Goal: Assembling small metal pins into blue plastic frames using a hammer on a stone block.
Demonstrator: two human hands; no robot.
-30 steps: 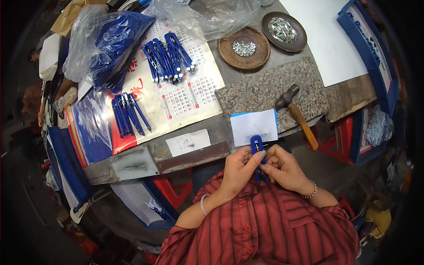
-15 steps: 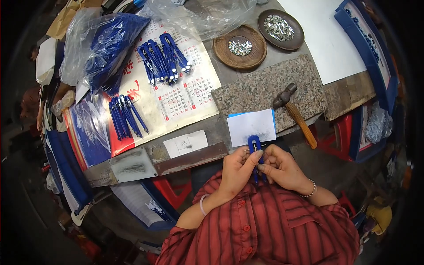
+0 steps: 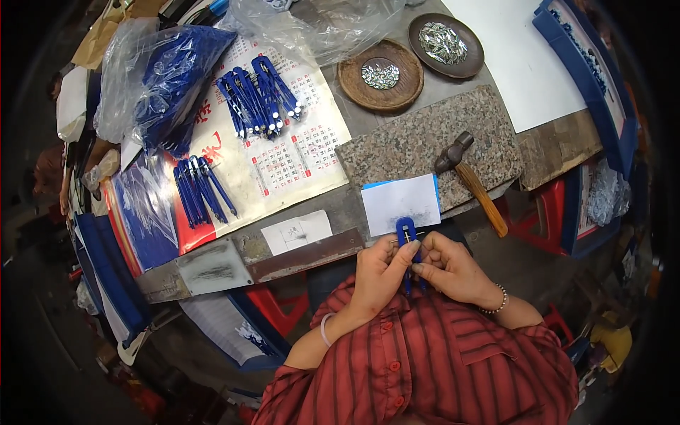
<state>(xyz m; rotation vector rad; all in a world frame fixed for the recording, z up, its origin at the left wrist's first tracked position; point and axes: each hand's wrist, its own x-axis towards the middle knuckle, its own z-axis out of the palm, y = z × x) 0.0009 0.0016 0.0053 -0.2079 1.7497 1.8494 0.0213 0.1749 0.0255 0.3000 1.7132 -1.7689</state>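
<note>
Between my two hands, close to my body at the bench's front edge, is a blue U-shaped tool [image 3: 406,230] with two long legs, its rounded end pointing away from me. A thin metal rod crosses it near that end. My left hand [image 3: 380,275] pinches it from the left with thumb and fingers. My right hand [image 3: 457,268] is closed on its right side, the thumb near one leg. The fingers hide part of the legs. Just beyond the tool lies a white paper pad [image 3: 401,204] with dark smudges and a blue sheet under it.
A hammer [image 3: 471,185] lies across a speckled stone slab [image 3: 425,138]. Beyond it are a wooden bowl [image 3: 347,79] and a dark dish [image 3: 476,62] with small metal pins. More blue tools [image 3: 261,99] lie on a calendar sheet [image 3: 322,152], by a plastic bag [image 3: 159,88].
Both hands keep the same hold on the blue tool. The whole scene shifts very slightly to the left in view; nothing else visibly moves.
</note>
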